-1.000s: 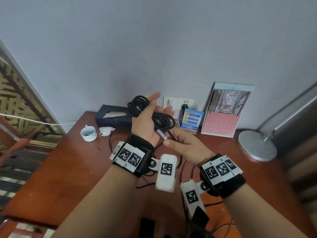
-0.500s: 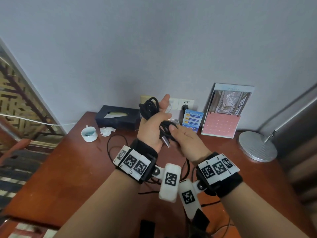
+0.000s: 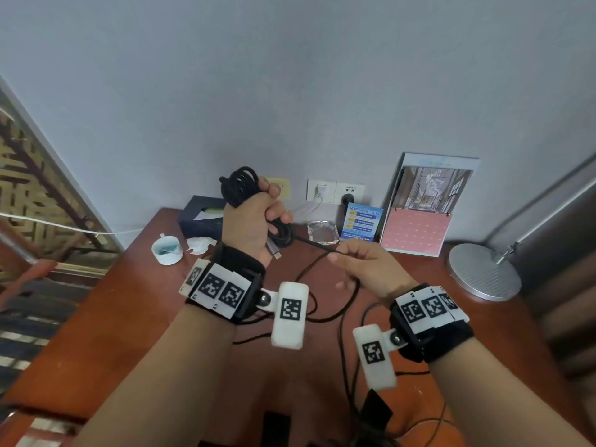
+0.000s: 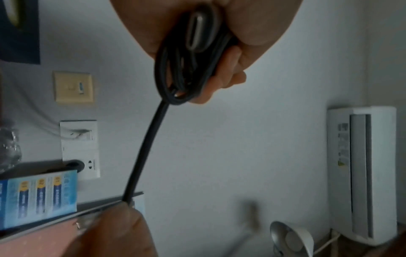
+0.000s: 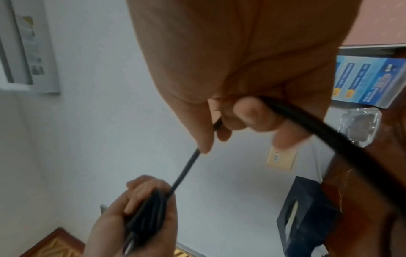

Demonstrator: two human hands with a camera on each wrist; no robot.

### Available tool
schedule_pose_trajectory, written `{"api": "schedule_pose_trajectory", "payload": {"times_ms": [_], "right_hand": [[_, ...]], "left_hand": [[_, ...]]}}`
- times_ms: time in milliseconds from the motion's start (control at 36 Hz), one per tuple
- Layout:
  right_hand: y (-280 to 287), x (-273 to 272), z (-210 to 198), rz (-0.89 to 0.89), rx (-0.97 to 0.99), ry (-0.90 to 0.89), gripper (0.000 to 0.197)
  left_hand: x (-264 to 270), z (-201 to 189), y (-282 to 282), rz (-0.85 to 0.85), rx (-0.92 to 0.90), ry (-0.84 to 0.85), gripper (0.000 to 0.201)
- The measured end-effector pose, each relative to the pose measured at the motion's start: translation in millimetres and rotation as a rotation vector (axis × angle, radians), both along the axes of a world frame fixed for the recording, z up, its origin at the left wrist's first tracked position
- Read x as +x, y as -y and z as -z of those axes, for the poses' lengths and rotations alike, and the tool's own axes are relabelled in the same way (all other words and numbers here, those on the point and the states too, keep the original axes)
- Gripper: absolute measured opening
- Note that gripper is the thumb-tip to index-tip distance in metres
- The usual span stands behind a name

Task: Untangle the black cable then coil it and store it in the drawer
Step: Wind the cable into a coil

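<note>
My left hand (image 3: pixel 248 225) has closed from an open palm into a fist around the coiled black cable (image 3: pixel 240 185), while my right hand (image 3: pixel 367 269) has drawn away, pulling one strand taut between them.

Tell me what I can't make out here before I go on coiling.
- Drawer: in no view.
- Cable's far end: head view, the slack on the table runs off the bottom edge.
- Loop count: left hand covers the coil's middle.
- Right hand: its palm hides the cable's path in the right wrist view.
- Blue card text: too small.
</note>
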State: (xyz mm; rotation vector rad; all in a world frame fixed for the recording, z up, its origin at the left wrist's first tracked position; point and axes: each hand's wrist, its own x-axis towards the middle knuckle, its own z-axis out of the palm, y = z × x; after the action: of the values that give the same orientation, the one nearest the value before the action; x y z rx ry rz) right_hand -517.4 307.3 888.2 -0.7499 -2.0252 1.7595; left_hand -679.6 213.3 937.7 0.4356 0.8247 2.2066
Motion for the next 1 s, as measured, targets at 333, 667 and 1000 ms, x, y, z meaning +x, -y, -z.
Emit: {"api": "schedule_pose_trajectory", "payload": {"times_ms": [333, 667, 1000], "right_hand": [[-15, 8, 0, -0.018, 0.806, 0.253, 0.005], [-14, 9, -34, -0.192, 1.217, 0.010, 0.027], [-10, 0, -48, 0.083, 0.985, -0.017, 0.040]], "left_hand": [[-6, 5, -3, -0.252, -0.514, -0.431, 0.008], [16, 10, -2, 0.163, -0.740, -0.969, 0.063], [38, 11, -4, 0.536, -0.688, -1.057, 0.045]]}}
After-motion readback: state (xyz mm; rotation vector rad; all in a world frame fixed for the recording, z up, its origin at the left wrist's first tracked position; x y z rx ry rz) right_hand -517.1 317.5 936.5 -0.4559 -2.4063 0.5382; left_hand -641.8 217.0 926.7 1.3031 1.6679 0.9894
